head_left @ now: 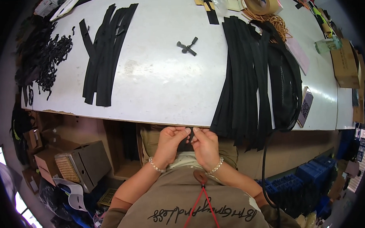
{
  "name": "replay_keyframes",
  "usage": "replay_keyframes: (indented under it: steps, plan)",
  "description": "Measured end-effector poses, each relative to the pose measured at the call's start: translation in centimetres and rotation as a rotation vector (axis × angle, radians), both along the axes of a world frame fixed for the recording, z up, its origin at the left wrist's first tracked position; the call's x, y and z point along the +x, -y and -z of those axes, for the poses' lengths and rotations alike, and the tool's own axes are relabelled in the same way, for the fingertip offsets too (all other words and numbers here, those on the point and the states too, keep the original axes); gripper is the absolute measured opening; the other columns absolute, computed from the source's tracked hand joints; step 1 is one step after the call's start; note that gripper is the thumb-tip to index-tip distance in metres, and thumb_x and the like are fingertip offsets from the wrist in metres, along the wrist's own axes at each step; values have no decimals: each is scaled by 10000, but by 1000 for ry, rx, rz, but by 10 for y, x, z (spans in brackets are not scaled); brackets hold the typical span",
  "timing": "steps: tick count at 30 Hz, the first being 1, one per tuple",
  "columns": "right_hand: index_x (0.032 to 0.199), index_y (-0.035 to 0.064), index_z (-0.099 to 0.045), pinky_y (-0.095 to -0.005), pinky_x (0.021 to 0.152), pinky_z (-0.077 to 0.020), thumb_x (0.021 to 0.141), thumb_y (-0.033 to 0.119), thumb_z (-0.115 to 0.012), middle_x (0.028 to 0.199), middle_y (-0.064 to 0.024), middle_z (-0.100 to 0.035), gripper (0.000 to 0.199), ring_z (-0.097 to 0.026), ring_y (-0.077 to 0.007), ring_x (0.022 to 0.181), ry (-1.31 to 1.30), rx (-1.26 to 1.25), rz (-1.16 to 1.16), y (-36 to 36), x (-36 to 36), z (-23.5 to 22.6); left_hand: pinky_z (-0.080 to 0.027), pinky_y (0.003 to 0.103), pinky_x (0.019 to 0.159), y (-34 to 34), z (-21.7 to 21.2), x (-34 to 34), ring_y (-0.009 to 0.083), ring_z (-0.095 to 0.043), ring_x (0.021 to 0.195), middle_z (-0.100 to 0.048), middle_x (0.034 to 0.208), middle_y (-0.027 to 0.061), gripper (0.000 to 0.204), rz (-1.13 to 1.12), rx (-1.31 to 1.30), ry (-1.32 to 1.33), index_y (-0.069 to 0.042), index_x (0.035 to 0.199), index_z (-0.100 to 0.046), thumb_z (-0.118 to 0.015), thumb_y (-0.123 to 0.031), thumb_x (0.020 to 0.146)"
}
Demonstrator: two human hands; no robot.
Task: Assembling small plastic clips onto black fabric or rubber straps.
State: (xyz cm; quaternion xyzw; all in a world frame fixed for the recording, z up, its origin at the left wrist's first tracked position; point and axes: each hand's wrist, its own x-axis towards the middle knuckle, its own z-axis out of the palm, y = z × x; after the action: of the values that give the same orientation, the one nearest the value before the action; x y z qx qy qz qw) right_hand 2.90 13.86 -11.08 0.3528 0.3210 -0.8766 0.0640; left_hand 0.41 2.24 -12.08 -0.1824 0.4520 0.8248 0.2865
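Both my hands meet at the table's near edge, fingers pinched round one small dark piece. My left hand (168, 144) closes thumb and fingertips on its left side. From the other side my right hand (206, 146) grips the same small black piece (192, 134); its exact kind is too small to tell. Just right of my right hand, long black strips (240, 83), which look like zipper tapes, hang over the edge. More black strips (105, 62) lie in a bundle at the left. A few small black pieces (186, 47) rest crosswise farther back on the white table (161, 86).
A heap of small black parts (52, 64) lies far left. At the right are a black mesh item (285, 85), a phone (305, 105) and a glass (327, 45). A tape roll (260, 2) and orange cord (278, 25) sit at the back. Boxes (87, 165) stand below left.
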Motion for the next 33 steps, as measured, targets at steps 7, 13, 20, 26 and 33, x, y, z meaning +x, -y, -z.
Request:
replay_keyframes:
  steps: [7,13,20,26,33]
  plan:
    - [860,10,-544,-299,663,-462,877,59,-524,738,-49,-541,56,-526,-141,675,11,-108,-121,-10,0,2,-470,214,625,5,0,0,81,-566,670,-632,801,41,76,21,10,37,-13,892,-604,-602,-60,833]
    - [910,21,-550,-261,663,-463,868,71,-553,782,-29,-556,65,-523,-116,671,-52,19,-277,-22,6,-2,-476,209,640,5,0,6,81,-576,686,-629,802,38,93,-16,-8,3,-19,916,-594,-606,-72,840]
    - [900,25,-568,-226,622,-449,837,51,-605,763,-16,-576,77,-526,-91,641,-34,35,-189,-19,9,3,-479,210,645,3,4,8,83,-579,687,-628,812,39,121,-6,-2,-11,-14,943,-581,-606,-72,841]
    - [841,34,-563,-276,628,-465,862,54,-557,721,-17,-554,30,-521,-108,630,-81,2,-103,-13,4,1,-462,213,611,-1,2,2,88,-556,653,-629,804,62,110,-9,39,8,21,912,-593,-606,-52,830]
    - [824,18,-555,-303,659,-460,877,69,-530,690,-44,-550,78,-522,-151,637,-6,-95,-97,-13,4,-6,-456,212,606,-2,-4,4,89,-550,638,-627,777,58,92,-17,54,42,21,881,-604,-597,-58,836]
